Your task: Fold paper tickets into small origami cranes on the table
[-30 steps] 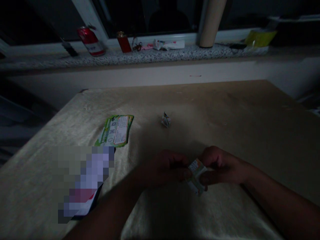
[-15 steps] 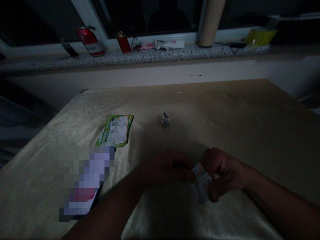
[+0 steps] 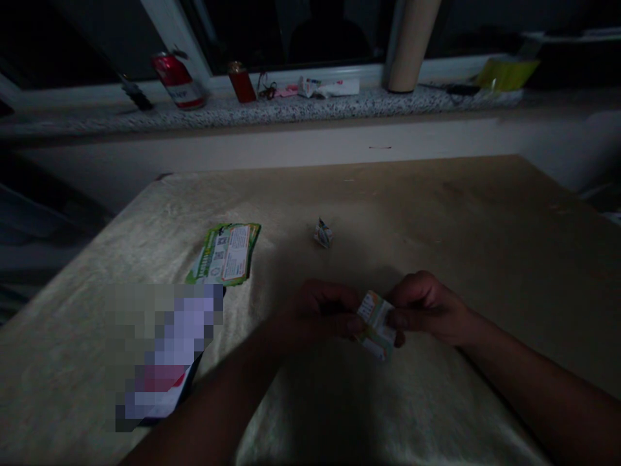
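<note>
Printed paper slip [image 3: 377, 327], small, pale with green and orange, held up at a tilt between both hands, over the near part of the counter [image 3: 436, 213]. Left hand [image 3: 323, 310] pinches its left edge, thumb on top. Right hand [image 3: 427, 307] pinches the opposite edge, thumb on the face, a fingertip showing underneath. Too dim to tell crease from printed band.

Step in hand, as I judge it: working the slip with the fingertips, both sides under control. Next move would seem to call for one pinch kept firm while the other shifts its grip; thin paper likely slips or creases askew if pulled unevenly.

To the left, beside the left forearm: flat device [image 3: 167, 366], mostly masked by pixelation. Just beyond it, green leaflets [image 3: 226, 254], overlapping. Farther out than the hands, near mid-counter: small crumpled or folded paper piece [image 3: 323, 234], standing alone, shape unclear.

Far off, window sill [image 3: 272, 113]: red can [image 3: 177, 81], red bottle [image 3: 241, 83], white packet [image 3: 334, 87], upright tan tube [image 3: 412, 48].
</note>
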Demonstrator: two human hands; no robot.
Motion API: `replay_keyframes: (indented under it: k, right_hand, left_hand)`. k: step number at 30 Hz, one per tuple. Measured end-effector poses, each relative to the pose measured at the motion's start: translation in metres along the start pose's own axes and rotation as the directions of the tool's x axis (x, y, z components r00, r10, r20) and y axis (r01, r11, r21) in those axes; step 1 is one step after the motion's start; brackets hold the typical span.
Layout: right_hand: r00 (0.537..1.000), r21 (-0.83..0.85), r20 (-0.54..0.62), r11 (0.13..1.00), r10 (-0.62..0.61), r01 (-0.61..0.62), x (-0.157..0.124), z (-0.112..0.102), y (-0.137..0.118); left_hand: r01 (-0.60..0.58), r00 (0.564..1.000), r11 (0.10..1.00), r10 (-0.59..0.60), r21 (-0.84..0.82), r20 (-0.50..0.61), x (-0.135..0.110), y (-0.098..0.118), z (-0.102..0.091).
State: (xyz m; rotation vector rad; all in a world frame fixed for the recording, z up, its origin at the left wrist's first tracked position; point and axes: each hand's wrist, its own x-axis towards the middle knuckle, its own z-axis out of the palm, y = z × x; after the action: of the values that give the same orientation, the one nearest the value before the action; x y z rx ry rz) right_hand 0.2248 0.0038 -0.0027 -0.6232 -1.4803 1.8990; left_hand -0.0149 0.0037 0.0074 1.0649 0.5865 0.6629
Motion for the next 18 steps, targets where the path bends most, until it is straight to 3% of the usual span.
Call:
replay_keyframes:
  k: [5,9,13,18]
  right_hand:
    - [0.997,-0.076,0.072,0.997,0.012,-0.006,0.001,-0.002,-0.001]
    - [0.991,-0.207,0.126,0.977,-0.035,0.061,0.001,0.000,-0.006]
    - [0.978,-0.288,0.208,0.956,0.007,0.054,0.002,0.007,-0.003]
    - [0.956,-0.181,0.281,0.983,0.087,-0.036,0.000,0.012,0.003]
  left_hand:
    - [-0.033,0.996,0.998,0.037,-0.054,0.078,-0.002,0.001,0.005]
    - [0.103,0.989,0.991,-0.111,0.081,0.094,-0.003,0.001,0.003]
    - [0.176,0.969,0.964,-0.205,0.199,0.135,-0.001,-0.002,0.003]
    - [0.217,0.936,0.948,-0.269,0.232,0.225,0.003,-0.007,0.002]
